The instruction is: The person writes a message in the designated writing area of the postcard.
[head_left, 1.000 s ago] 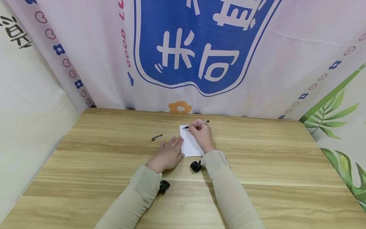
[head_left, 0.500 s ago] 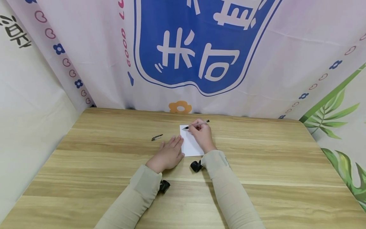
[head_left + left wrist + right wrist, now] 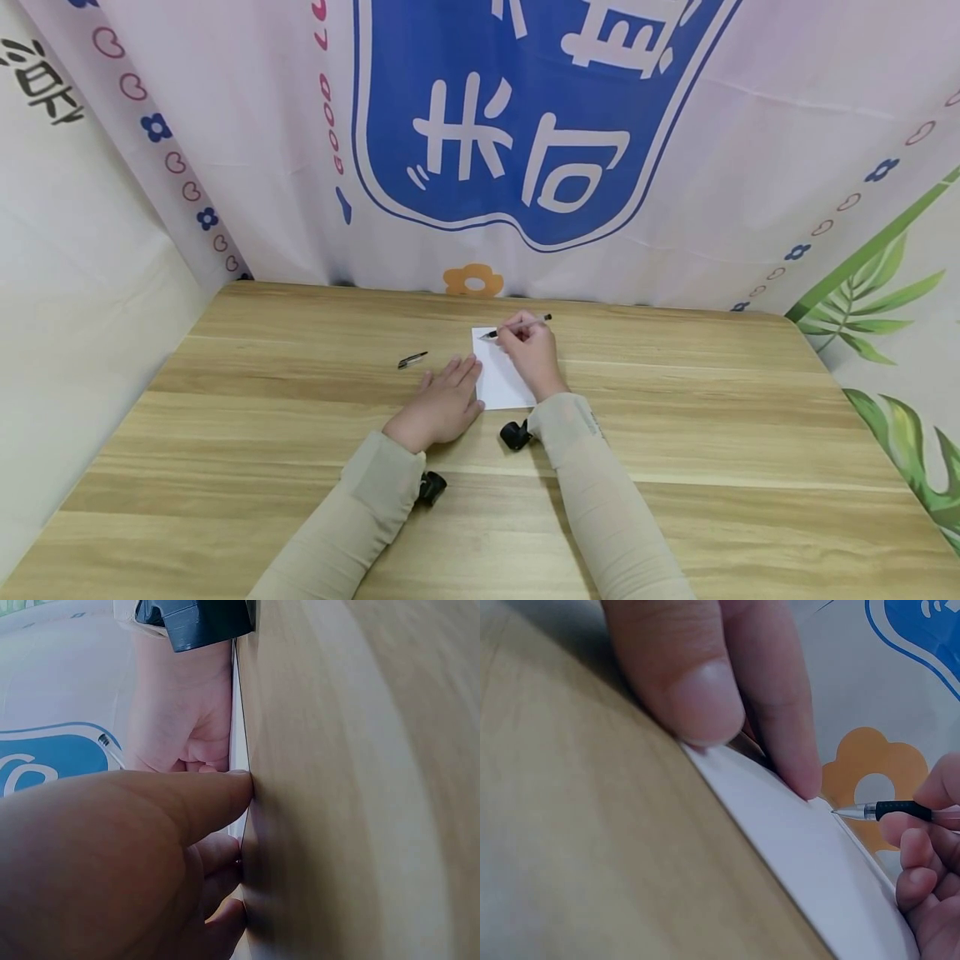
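Observation:
White paper (image 3: pixel 501 379) lies on the wooden table between both hands. My right hand (image 3: pixel 531 354) pinches a pen (image 3: pixel 534 322) with a clear barrel and black grip. In the right wrist view the tip of the pen (image 3: pixel 855 812) is right at the paper's (image 3: pixel 772 825) surface, near its far left corner in the head view. My left hand (image 3: pixel 442 404) lies flat with straight fingers, its fingertips and thumb on the paper's left edge. A black pen cap (image 3: pixel 412 360) with a clip lies left of the paper, beyond the left fingertips.
The wooden table (image 3: pixel 712 433) stretches wide on both sides. A printed curtain (image 3: pixel 285 167) with a blue emblem hangs along its back edge. A small black camera (image 3: pixel 431 488) sits at the left wrist, and another black camera (image 3: pixel 514 435) at the right.

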Available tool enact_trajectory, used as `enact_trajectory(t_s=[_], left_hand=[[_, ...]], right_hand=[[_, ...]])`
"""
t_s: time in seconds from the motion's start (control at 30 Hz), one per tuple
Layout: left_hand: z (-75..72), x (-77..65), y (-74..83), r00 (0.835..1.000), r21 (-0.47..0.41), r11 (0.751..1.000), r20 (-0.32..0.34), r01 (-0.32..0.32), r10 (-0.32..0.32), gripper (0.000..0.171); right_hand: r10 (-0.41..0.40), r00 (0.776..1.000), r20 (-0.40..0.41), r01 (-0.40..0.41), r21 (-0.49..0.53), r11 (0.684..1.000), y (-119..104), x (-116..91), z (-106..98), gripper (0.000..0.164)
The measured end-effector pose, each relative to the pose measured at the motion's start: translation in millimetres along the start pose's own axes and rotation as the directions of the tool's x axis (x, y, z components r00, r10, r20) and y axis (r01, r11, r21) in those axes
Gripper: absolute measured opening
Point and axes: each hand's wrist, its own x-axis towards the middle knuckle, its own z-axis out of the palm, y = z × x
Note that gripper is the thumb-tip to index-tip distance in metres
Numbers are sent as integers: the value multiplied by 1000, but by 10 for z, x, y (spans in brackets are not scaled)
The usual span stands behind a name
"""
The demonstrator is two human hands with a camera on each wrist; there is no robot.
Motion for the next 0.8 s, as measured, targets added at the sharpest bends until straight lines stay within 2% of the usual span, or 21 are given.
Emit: enact_trajectory(t_s=[0.23,0.8], left_hand=[[1,3,8,1000,4,1000,-5,-3,3,65],[-13,1,13,1000,-8,1000,-2,0,0,65]], right_hand=[[-31,1000,-5,31,21,999,36,2,-3,8],[-18,1000,-13,19,45,999,25,-1,-6,7]])
